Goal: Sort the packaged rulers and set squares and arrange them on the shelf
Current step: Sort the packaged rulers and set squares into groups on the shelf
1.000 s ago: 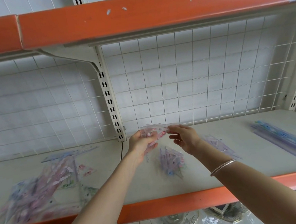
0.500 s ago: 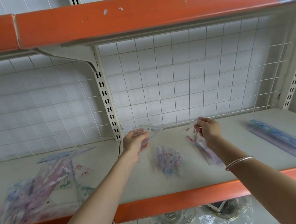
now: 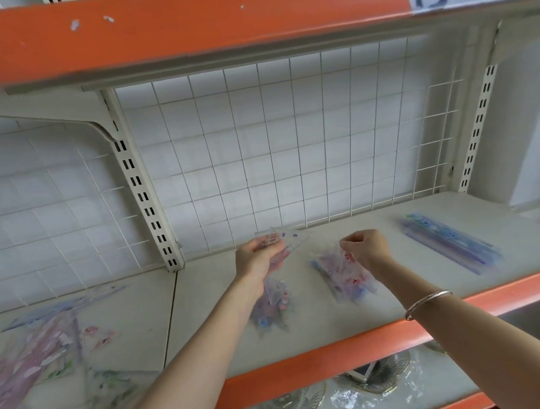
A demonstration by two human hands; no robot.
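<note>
Left hand (image 3: 256,260) grips clear set squares (image 3: 285,240) above small pile (image 3: 272,307). Right hand (image 3: 368,249) pinches packet (image 3: 338,268) by corner, mid-shelf (image 3: 206,311). Rulers (image 3: 449,242) lie right; unsorted heap (image 3: 38,355) left.

I've got the left hand (image 3: 261,258) gripping a clear-wrapped triangular set square (image 3: 290,237), held up off the cream shelf board with an orange front lip (image 3: 312,363). The right hand (image 3: 368,249) pinches the top of a clear packet with red print (image 3: 344,271); its lower end is blurred. A small pile of packets (image 3: 273,310) lies under the left wrist. Long blue-purple packaged rulers (image 3: 449,242) sit stacked at far right, and a jumbled pink-purple heap (image 3: 28,363) at far left.
</note>
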